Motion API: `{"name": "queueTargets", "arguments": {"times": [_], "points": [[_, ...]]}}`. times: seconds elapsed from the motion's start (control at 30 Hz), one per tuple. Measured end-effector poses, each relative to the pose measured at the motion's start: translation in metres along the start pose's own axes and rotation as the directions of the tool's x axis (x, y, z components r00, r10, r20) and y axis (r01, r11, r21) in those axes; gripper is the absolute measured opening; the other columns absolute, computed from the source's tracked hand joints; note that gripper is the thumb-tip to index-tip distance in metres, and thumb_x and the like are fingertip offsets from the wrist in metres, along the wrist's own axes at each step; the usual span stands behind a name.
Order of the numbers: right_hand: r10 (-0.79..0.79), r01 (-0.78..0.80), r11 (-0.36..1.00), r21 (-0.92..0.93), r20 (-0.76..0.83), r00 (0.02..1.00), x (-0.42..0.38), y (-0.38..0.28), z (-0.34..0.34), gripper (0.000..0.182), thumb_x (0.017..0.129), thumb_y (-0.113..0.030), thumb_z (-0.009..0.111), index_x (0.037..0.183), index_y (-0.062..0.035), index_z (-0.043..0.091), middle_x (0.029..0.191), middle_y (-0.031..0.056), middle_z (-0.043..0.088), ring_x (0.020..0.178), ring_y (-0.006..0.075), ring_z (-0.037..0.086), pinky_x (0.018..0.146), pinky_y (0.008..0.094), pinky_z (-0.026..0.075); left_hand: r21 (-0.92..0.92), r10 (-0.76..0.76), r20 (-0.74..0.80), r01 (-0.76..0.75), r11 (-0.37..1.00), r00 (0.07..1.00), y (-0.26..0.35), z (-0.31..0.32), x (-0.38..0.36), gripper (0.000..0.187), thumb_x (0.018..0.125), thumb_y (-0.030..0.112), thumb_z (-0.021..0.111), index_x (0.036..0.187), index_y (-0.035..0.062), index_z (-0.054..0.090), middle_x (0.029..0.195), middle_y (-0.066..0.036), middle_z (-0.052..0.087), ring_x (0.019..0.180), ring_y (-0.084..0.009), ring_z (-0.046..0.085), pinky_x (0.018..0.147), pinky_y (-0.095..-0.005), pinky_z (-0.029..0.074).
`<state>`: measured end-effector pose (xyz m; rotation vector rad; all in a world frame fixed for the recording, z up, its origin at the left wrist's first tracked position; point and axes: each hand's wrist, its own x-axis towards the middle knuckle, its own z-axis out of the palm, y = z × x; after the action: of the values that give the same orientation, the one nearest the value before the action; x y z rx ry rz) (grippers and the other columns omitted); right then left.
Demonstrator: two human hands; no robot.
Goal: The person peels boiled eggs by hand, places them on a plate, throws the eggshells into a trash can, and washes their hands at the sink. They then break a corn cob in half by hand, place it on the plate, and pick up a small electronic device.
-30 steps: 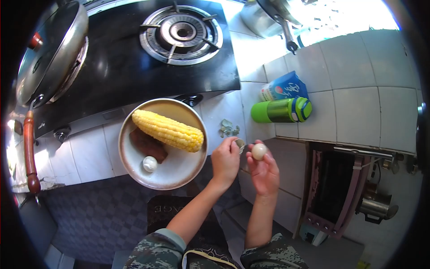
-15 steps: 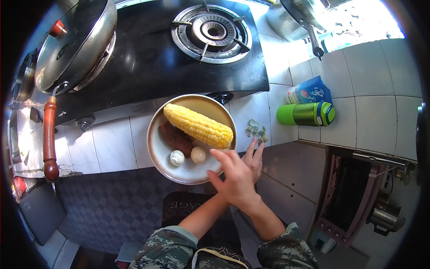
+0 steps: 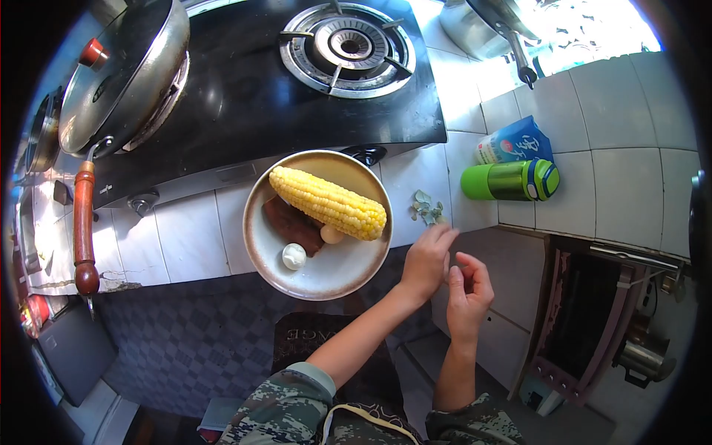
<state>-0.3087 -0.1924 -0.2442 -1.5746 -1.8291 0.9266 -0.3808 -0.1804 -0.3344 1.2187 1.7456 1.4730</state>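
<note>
A round plate (image 3: pixel 326 279) holds a yellow corn cob (image 3: pixel 330 204), a reddish-brown piece (image 3: pixel 291 226) that looks like sweet potato, a white peeled egg (image 3: pixel 294 256) and a tan egg (image 3: pixel 331 234) against the cob's lower side. Right of the plate, my left hand (image 3: pixel 429 263) has its blurred fingertips just below a small pile of eggshell bits (image 3: pixel 426 208) on the tiled counter; whether it holds anything cannot be made out. My right hand (image 3: pixel 471 293) is beside it, palm inward, thumb and bent fingers apart, with nothing seen in it.
Behind the plate is a black gas stove (image 3: pixel 237 89), with a lidded wok (image 3: pixel 126 81) at the left. A green bottle (image 3: pixel 508 180) and a blue packet (image 3: pixel 517 141) lie at the right. A steel pot (image 3: pixel 478 30) stands at the back right.
My right hand has moved from over the plate's edge to the right, and my forearms no longer cross. The tan egg has shifted up against the corn cob.
</note>
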Motion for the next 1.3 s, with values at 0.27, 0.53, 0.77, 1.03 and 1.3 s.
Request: {"name": "queueTargets", "arguments": {"times": [0.27,0.53,0.77,1.03,1.3], "points": [[0.018,-0.019,0.999,-0.044,-0.019,1.000,0.024,0.029,-0.016,0.021,0.085,0.001,0.063,0.105,-0.0011,0.064,0.090,0.0049,0.060,0.077,0.0119,0.060,0.067,0.0246,0.050,0.118,-0.104,0.246,0.077,0.990,0.964,0.001,0.001,-0.007,0.030,0.072,0.003,0.062,0.102,0.0014,0.063,0.110,-0.017,0.060,0.109,-0.0332,0.057,0.093,-0.0374,0.048],[-0.157,0.156,0.987,0.021,0.204,0.966,0.034,0.002,0.011,0.020,0.081,0.001,0.065,0.101,-0.0012,0.064,0.088,0.0063,0.062,0.077,0.0138,0.061,0.069,0.0251,0.050,-0.032,-0.125,0.094,0.128,0.991,0.988,-0.009,0.000,-0.046,0.026,0.078,0.005,0.063,0.104,0.0050,0.062,0.113,-0.015,0.058,0.104,-0.0324,0.056,0.088,-0.0370,0.047],[-0.702,0.870,0.491,-0.050,0.568,0.429,0.012,-0.030,0.103,0.041,0.072,-0.012,0.063,0.112,-0.0011,0.058,0.108,0.0097,0.058,0.076,0.0166,0.061,0.059,0.0286,0.051,0.014,-0.053,-0.053,0.054,0.998,0.997,-0.029,0.004,-0.074,0.024,0.076,-0.005,0.064,0.098,0.0018,0.062,0.103,-0.013,0.062,0.093,-0.0288,0.063,0.080,-0.0316,0.051],[-0.693,0.910,0.051,-0.412,0.641,0.329,0.008,-0.030,0.133,0.031,0.074,-0.017,0.058,0.101,-0.0033,0.061,0.095,0.0061,0.054,0.063,0.0111,0.053,0.048,0.0216,0.043,-0.072,-0.080,-0.025,0.078,0.994,0.996,-0.043,-0.005,-0.080,0.014,0.080,0.002,0.065,0.093,0.0030,0.060,0.090,-0.012,0.058,0.081,-0.0274,0.059,0.071,-0.0347,0.047],[-0.636,0.891,-0.155,-0.427,0.733,0.241,0.009,-0.032,0.130,0.016,0.073,-0.017,0.059,0.084,-0.0066,0.058,0.085,0.0058,0.052,0.059,0.0115,0.050,0.046,0.0233,0.038,-0.099,-0.090,0.127,0.103,0.990,0.988,-0.031,-0.020,-0.087,0.017,0.084,0.011,0.062,0.100,0.0052,0.059,0.098,-0.011,0.054,0.088,-0.0243,0.055,0.080,-0.0334,0.044]]}}
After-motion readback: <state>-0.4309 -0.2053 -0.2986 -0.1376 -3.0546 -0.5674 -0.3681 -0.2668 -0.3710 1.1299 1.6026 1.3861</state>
